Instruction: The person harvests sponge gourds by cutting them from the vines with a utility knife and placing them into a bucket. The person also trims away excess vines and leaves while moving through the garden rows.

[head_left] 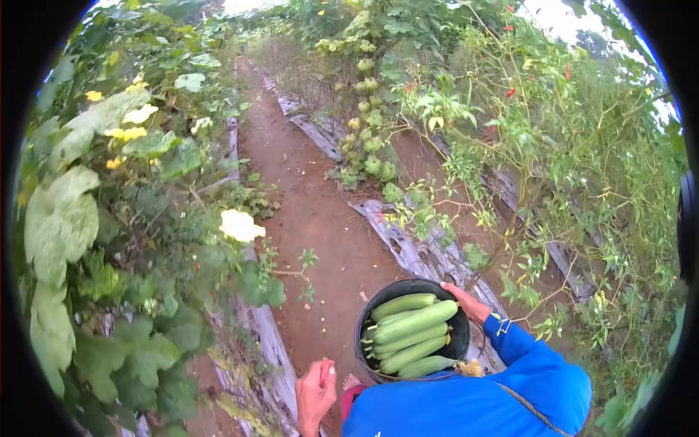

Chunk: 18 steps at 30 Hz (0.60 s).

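Note:
A black bucket [362, 320] rests against the front of my blue top, its mouth tilted up toward me. Several long green luffa gourds [415, 325] lie side by side in it, one with a dried brown tip at the bucket's lower edge. My right hand [470, 304] grips the bucket's far right rim, fingers partly hidden. Left of the bucket and apart from it, my left hand [316, 393] is closed, thumb against the curled fingers. A small reddish patch shows at its fingertips; what it is, I cannot make out.
A brown dirt path [313, 218] runs ahead between plastic-covered beds [400, 240]. Leafy vines with yellow flowers [242, 226] crowd the left side. On the right, chilli plants [553, 160] bear red fruit and reach toward my right arm. A cord [528, 404] crosses my blue top.

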Motion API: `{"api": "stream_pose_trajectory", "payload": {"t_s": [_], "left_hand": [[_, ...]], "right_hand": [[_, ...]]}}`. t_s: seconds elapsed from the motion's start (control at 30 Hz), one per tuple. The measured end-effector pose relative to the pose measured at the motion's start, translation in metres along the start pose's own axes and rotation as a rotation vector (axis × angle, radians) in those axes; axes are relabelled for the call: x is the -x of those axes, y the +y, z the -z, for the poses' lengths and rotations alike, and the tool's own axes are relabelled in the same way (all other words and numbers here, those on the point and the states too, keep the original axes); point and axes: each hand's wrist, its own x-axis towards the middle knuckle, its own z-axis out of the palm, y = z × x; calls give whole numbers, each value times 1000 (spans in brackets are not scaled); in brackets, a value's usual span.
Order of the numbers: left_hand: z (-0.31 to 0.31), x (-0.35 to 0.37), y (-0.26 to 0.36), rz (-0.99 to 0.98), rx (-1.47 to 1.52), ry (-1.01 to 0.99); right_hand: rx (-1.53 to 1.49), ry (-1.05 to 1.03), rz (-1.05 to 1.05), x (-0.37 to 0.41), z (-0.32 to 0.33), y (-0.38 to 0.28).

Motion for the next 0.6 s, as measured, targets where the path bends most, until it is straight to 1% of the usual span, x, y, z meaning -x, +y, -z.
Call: {"api": "stream_pose_trajectory", "payload": {"t_s": [0.07,0.13,0.2,0.23,0.3,0.37,0.4,0.43,0.47,0.53,0.57,0.6], "left_hand": [[7,-55,13,-17,70,-81],[12,-102,28,-153,31,-197],[11,-149,34,-179,61,-255],[10,-170,33,-192,94,-291],[5,-214,27,-211,125,-300],[-5,-250,22,-211,146,-314],[-11,-271,16,-188,181,-264],[-19,-293,10,-165,217,-207],[-27,-317,0,-164,215,-204],[-32,-362,-18,-137,210,-96],[-34,-385,-25,-90,213,-73],[-37,-415,-31,-110,214,-67]], "right_hand": [[-20,30,10,-24,1,-17],[-30,64,67,-42,-2,-30],[-49,103,92,-65,-12,-48],[-50,113,61,-84,-12,-55],[-51,130,37,-122,-8,-67],[75,139,147,-146,-16,-79],[143,141,202,-163,-15,-85],[85,89,181,-211,20,-54],[85,85,181,-239,27,-62],[-164,-98,-74,-292,33,-80],[-155,-68,-56,-321,32,-94],[-142,-33,-36,-351,32,-109]]}}
